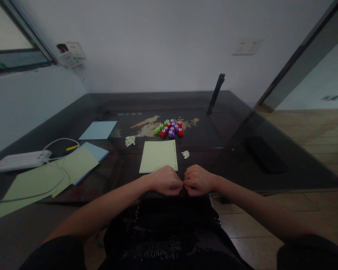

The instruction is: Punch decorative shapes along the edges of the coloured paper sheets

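My left hand (pixel 166 180) is curled into a fist at the table's front edge, by the lower right corner of a pale yellow-green sheet (pixel 158 155) with punched holes down its right side. Knuckle to knuckle with it, my right hand (pixel 197 180) is also a closed fist. Nothing shows in either one. Just beyond the right fist lies a small pile of pale pieces (pixel 185 154). A larger pile of similar pieces (pixel 130 140) is left of the sheet. Behind the sheet sits a cluster of red, green and purple toys with eye-like dots (pixel 171 128).
On the left are a light blue sheet (pixel 98 130), more green sheets (pixel 33 185) and a white power strip (pixel 21 160) with its cable. A dark upright stick (pixel 215 94) stands at the back right. A black flat object (pixel 264 154) lies on the right.
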`<control>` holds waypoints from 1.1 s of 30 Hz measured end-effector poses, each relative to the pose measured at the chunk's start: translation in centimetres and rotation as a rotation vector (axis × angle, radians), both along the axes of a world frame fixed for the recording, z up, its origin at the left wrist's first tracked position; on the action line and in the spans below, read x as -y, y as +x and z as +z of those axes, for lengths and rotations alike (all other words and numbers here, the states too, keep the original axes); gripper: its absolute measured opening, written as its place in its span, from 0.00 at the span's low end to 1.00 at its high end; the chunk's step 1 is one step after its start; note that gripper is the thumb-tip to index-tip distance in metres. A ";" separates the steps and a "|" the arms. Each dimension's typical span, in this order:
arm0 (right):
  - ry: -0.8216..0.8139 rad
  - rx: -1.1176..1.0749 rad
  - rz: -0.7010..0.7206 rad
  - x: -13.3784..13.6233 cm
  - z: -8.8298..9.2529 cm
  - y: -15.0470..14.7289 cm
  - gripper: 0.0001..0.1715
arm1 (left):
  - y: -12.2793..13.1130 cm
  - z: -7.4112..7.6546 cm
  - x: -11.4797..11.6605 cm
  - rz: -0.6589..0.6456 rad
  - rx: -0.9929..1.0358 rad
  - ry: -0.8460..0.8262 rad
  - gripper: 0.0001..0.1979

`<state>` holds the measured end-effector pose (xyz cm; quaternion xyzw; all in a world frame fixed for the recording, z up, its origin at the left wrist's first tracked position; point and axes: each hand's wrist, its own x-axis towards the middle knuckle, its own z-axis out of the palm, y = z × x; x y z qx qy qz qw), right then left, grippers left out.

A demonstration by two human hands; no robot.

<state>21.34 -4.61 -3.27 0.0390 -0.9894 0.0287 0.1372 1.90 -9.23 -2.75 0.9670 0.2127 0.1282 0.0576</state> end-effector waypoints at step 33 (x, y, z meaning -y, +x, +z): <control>0.000 0.027 -0.022 -0.1 0.2 0.0 0.13 | 0.1 0.1 0.1 0.029 -0.049 0.012 0.10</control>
